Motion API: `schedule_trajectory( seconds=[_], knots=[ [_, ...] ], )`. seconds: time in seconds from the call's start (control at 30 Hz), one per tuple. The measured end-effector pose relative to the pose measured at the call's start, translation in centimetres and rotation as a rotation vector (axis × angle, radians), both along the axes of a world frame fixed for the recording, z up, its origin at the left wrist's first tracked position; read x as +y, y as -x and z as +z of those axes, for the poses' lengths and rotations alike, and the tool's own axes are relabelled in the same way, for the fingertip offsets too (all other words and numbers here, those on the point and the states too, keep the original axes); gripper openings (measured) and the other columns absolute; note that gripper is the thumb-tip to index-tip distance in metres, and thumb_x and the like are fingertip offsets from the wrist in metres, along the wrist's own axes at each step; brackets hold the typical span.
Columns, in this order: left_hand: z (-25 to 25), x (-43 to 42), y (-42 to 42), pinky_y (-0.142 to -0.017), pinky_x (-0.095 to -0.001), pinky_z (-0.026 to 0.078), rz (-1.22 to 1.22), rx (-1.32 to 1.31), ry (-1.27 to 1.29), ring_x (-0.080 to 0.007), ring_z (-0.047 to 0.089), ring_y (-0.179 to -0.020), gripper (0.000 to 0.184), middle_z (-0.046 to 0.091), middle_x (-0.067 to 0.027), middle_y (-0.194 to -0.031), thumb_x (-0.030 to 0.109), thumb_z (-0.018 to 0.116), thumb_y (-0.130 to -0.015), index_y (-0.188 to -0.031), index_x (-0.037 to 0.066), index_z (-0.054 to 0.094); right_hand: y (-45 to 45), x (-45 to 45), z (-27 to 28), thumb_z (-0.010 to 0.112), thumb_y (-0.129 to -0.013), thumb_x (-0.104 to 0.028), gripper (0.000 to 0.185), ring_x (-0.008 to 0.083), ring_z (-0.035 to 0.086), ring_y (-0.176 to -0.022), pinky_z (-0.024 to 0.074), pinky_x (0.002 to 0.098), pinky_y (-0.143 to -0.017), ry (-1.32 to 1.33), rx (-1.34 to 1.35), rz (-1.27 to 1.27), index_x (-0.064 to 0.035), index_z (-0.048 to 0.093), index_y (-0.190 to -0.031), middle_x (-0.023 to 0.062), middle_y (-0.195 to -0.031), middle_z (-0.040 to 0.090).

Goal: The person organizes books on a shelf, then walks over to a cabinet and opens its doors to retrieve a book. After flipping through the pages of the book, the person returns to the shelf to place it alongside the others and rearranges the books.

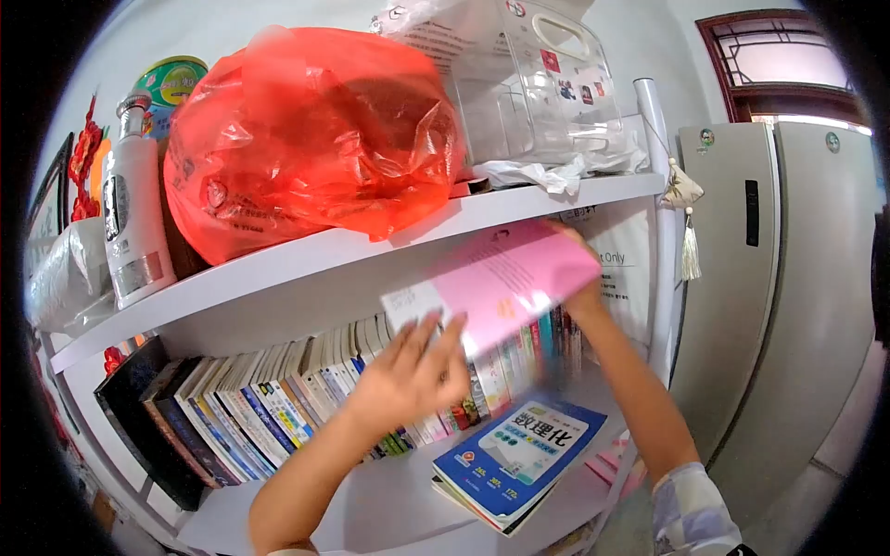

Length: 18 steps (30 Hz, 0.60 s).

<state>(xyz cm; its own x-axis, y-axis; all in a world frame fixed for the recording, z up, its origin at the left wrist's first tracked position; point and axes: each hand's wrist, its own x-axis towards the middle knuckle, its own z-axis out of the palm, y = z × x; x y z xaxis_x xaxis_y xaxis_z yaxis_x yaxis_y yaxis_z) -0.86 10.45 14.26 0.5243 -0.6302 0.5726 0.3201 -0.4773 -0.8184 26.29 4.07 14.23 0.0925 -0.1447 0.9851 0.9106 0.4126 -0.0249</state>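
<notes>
A pink book [505, 283] with a white lower corner is held up, tilted, in front of the shelf. My right hand [579, 269] grips its upper right end, with the fingers partly hidden behind it. My left hand [417, 366] is at the book's lower left edge, fingers bent and somewhat blurred; whether they grip the book is unclear. Below the pink book, a blue book [519, 454] lies on top of a small stack on the lower shelf [371, 519]. Behind my left hand stands a long row of upright books [269, 398].
On the upper shelf [343, 246] are a red plastic bag [306, 139], a white bottle [134, 204] and a clear plastic bin [538, 93]. A rolled white tube [654, 139] stands at the shelf's right end, near a grey refrigerator [732, 278]. Pink items [612, 459] lie beside the blue book.
</notes>
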Motion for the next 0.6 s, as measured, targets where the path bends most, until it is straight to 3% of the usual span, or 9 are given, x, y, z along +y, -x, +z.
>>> schedule_trajectory(
  seconds=[0.07, 0.17, 0.2, 0.23, 0.33, 0.4, 0.5, 0.53, 0.6],
  knots=[
    [0.6, 3.6, -2.9, -0.072, -0.0326, 0.053, 0.06, -0.004, 0.062, -0.0246, 0.061, -0.091, 0.017, 0.058, -0.0126, -0.108, 0.006, 0.055, -0.077, -0.091, 0.004, 0.047, -4.0, 3.0, -1.0, 0.066, -0.068, -0.018, 0.043, 0.0301, 0.054, -0.094, 0.0393, 0.0394, -0.082, 0.212, 0.168, -0.02, -0.0048, 0.055, -0.107, 0.0148, -0.101, 0.058],
    [-0.4, 6.1, -6.4, -0.067, -0.0395, 0.05, 0.217, 0.133, 0.743, -0.035, 0.059, -0.084, 0.016, 0.059, -0.0188, -0.098, 0.01, 0.047, -0.082, -0.097, 0.003, 0.047, -5.3, 3.5, -2.4, 0.064, -0.069, -0.016, 0.052, 0.0313, 0.049, -0.104, 0.0338, 0.0426, -0.089, 0.344, 0.439, -0.057, -0.0062, 0.049, -0.117, 0.0183, -0.112, 0.053],
    [-0.3, 6.1, -7.2, -0.067, -0.0417, 0.049, 0.283, 0.183, 0.958, -0.0378, 0.058, -0.083, 0.017, 0.059, -0.0204, -0.094, 0.011, 0.047, -0.083, -0.098, 0.003, 0.047, -4.7, 2.6, -3.0, 0.062, -0.071, -0.013, 0.05, 0.0314, 0.047, -0.104, 0.0342, 0.0431, -0.087, 0.22, 0.346, -0.283, -0.0078, 0.046, -0.119, 0.0164, -0.112, 0.051],
    [-0.3, 6.2, -8.2, -0.067, -0.0439, 0.048, 0.347, 0.235, 1.171, -0.0405, 0.057, -0.082, 0.018, 0.06, -0.022, -0.091, 0.011, 0.047, -0.083, -0.099, 0.002, 0.046, -4.4, 1.5, -3.3, 0.061, -0.072, -0.012, 0.047, 0.0311, 0.047, -0.103, 0.0343, 0.0428, -0.087, 0.138, 0.282, -0.298, -0.008, 0.047, -0.117, 0.0152, -0.109, 0.051],
    [-0.3, 7.3, -9.4, -0.068, -0.0472, 0.045, 0.084, 0.179, 1.158, -0.0439, 0.055, -0.081, 0.024, 0.057, -0.0259, -0.087, 0.009, 0.049, -0.082, -0.105, 0.002, 0.049, -1.5, -3.3, -3.5, 0.056, -0.075, -0.005, 0.03, 0.0281, 0.049, -0.096, 0.0366, 0.0392, -0.084, 0.012, 0.198, -0.313, -0.0074, 0.052, -0.105, 0.0109, -0.094, 0.052],
    [0.0, 7.7, -10.1, -0.07, -0.0455, 0.045, -0.076, 0.18, 1.083, -0.0429, 0.055, -0.083, 0.029, 0.057, -0.0268, -0.087, 0.006, 0.049, -0.082, -0.11, 0.002, 0.05, -1.1, -4.2, -6.0, 0.056, -0.075, -0.006, 0.024, 0.0264, 0.05, -0.093, 0.0377, 0.0373, -0.082, 0.131, 0.336, -0.055, -0.0063, 0.053, -0.099, 0.0111, -0.093, 0.052],
    [0.0, 5.5, -10.8, -0.074, -0.0436, 0.045, 0.001, 0.229, 1.17, -0.0431, 0.054, -0.089, 0.032, 0.056, -0.0271, -0.092, 0.006, 0.048, -0.083, -0.115, 0.003, 0.048, -0.1, -5.5, -10.1, 0.056, -0.075, -0.006, 0.018, 0.0246, 0.052, -0.089, 0.0388, 0.0351, -0.081, 0.276, 0.372, 0.175, -0.0045, 0.054, -0.093, 0.0114, -0.091, 0.052],
    [-1.5, 7.5, -12.0, -0.081, -0.0413, 0.043, -0.066, 0.214, 1.064, -0.0426, 0.052, -0.097, 0.035, 0.054, -0.0272, -0.105, 0.008, 0.046, -0.085, -0.119, 0.003, 0.044, 0.2, -5.9, -11.0, 0.056, -0.075, -0.006, 0.017, 0.0241, 0.052, -0.088, 0.039, 0.0345, -0.081, 0.317, 0.353, 0.222, -0.0039, 0.054, -0.092, 0.0115, -0.09, 0.052],
    [-1.1, 7.2, -12.4, -0.085, -0.0424, 0.041, -0.08, 0.237, 1.135, -0.0435, 0.05, -0.098, 0.037, 0.051, -0.0276, -0.109, 0.011, 0.046, -0.085, -0.121, 0.002, 0.041, 1.0, -7.3, -11.8, 0.055, -0.076, -0.006, 0.017, 0.0243, 0.052, -0.087, 0.0389, 0.0344, -0.081, 0.345, 0.269, 0.192, -0.004, 0.054, -0.092, 0.0111, -0.09, 0.052]
  ],
)
